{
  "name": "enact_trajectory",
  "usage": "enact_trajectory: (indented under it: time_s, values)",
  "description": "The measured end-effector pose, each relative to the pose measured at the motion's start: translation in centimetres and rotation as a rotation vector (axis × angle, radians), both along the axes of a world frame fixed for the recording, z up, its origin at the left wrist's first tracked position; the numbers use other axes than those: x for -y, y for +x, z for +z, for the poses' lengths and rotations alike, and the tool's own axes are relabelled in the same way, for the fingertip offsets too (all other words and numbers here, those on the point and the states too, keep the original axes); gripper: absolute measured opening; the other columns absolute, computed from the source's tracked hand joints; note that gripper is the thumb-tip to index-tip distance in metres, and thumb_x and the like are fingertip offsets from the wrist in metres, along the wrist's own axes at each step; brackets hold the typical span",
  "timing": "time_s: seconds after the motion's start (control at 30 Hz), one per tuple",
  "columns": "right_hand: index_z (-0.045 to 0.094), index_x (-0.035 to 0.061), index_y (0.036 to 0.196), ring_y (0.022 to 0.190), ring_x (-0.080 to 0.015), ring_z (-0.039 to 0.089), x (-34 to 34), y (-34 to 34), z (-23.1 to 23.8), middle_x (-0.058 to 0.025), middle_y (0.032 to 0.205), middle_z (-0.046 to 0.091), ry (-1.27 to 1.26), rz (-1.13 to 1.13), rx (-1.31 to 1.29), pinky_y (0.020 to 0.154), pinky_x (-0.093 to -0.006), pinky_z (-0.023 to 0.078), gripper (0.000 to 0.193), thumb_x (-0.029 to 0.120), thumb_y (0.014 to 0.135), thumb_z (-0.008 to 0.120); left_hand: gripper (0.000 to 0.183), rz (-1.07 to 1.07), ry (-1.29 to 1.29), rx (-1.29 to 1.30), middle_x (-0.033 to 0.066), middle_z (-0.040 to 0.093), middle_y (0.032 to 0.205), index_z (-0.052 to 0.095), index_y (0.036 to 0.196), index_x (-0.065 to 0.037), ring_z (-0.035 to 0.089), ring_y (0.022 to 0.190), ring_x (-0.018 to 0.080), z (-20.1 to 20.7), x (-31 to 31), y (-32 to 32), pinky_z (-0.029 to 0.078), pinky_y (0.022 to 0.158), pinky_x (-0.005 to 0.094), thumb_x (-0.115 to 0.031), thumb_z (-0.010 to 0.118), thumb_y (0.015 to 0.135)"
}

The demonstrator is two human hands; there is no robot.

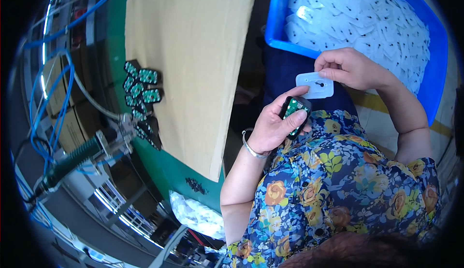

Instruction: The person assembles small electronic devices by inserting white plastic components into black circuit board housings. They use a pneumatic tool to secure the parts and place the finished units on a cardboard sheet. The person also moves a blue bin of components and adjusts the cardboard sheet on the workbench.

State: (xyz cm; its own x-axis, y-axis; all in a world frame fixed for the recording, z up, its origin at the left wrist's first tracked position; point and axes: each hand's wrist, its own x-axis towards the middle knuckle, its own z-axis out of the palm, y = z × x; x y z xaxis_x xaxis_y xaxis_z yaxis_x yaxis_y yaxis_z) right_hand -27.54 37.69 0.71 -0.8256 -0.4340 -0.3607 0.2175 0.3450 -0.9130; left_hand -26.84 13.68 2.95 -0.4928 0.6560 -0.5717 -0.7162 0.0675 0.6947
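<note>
My left hand, a bracelet at its wrist, is closed around a small black plastic housing. A green circuit board shows in the housing's open face, with my thumb lying across it. Just above and to the right, my right hand pinches the upper edge of a translucent white plastic cover. A small black piece sits at the cover's middle. The left index fingertip reaches the cover's lower left edge; whether it presses on it I cannot tell.
A blue bin heaped with white covers stands at upper right. On the green table lie a cardboard sheet, several circuit boards, small dark parts and a plastic bag. A green cylindrical tool and blue cables are at left.
</note>
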Motion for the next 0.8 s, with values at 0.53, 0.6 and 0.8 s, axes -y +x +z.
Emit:
enact_trajectory:
  time_s: [0.53,0.6,0.8]
  values:
    - [0.051,0.0057,0.093,0.080,-0.0241,0.056,12.6,-2.2,-3.3,-0.0069,0.076,0.056,-1.469,-0.750,0.422,0.078,-0.0367,0.045,0.039,0.044,0.088,0.043,0.055,0.694,0.345,0.126,0.0137,0.054,0.103,0.027,0.134,-0.009,0.058,0.081,0.0213,0.1,1.5,2.2,0.049,0.068,0.0337,-0.045,0.031,0.092]
    - [0.051,0.0053,0.093,0.081,-0.0234,0.056,12.1,-2.5,-3.0,-0.0070,0.077,0.056,-1.469,-0.772,0.480,0.080,-0.0371,0.045,0.042,0.046,0.087,0.043,0.050,0.736,0.336,0.168,0.0158,0.050,0.113,0.028,0.134,-0.014,0.056,0.091,0.0233,0.5,2.9,2.8,0.049,0.077,0.0372,-0.039,0.037,0.091]
    - [0.050,0.0036,0.100,0.085,-0.0223,0.056,13.9,-1.3,-1.1,-0.0081,0.082,0.057,-1.404,-0.733,0.685,0.085,-0.0362,0.043,0.052,0.052,0.086,0.041,0.052,0.881,-0.135,-0.551,0.0125,0.050,0.110,0.037,0.128,-0.006,0.053,0.099,0.0238,1.3,2.9,3.5,0.045,0.085,0.0344,-0.008,0.059,0.081]
